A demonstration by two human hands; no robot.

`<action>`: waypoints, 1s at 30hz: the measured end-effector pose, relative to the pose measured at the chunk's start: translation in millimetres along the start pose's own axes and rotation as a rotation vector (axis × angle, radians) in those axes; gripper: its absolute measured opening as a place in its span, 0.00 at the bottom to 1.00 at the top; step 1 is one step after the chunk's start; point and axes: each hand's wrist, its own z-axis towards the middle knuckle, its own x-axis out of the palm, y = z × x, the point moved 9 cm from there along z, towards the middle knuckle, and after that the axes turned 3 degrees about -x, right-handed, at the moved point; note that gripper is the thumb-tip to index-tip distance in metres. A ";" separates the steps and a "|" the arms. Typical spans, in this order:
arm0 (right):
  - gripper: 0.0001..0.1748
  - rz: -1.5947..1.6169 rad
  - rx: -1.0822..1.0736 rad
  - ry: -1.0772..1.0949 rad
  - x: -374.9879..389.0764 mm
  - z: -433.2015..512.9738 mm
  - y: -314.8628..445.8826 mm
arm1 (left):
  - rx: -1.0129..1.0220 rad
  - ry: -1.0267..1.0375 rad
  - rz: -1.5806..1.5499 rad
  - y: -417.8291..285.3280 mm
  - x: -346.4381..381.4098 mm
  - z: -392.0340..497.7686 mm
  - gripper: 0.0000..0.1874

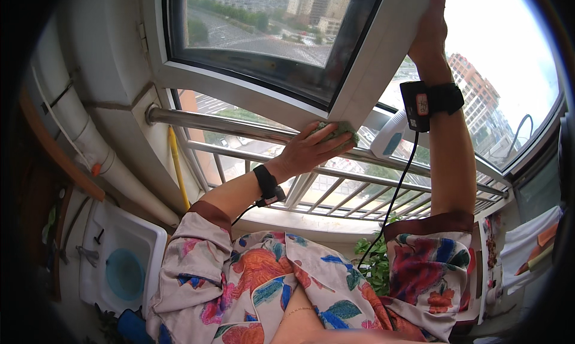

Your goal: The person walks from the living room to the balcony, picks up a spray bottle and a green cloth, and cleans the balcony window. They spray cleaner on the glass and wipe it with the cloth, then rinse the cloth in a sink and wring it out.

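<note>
My left hand [310, 148] is closed around a green sponge or cloth [343, 132], pressed to the bottom corner of an open window sash [364, 70] with a pale frame. Higher up at the right, my right hand [429, 34] rests against the outer edge of that sash; its fingers are partly hidden, so I cannot tell how firmly it grips. A white spray bottle [387, 135] with a blue label stands tilted by the metal railing, below my right wrist. Both wrists wear black straps with small devices and cables.
A steel rail [215, 121] crosses below the sash, with metal bars [359, 193] beneath it. White pipes [112, 159], a yellow pole [179, 173] and a white sink [155, 245] holding a blue-green basin [125, 274] are at left. A leafy plant [375, 263] stands below.
</note>
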 end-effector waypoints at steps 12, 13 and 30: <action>0.32 -0.202 -0.070 0.034 29.0 -6.1 6.3 | -0.105 -0.090 -0.126 -8.6 -47.2 27.4 0.25; 0.32 -0.911 -0.156 -0.143 19.1 -8.6 20.1 | -0.094 -0.100 -0.100 -8.2 -46.6 29.1 0.25; 0.34 -0.289 0.001 -0.194 44.1 -18.8 7.0 | -0.267 -0.036 -0.033 -0.3 -22.3 58.8 0.29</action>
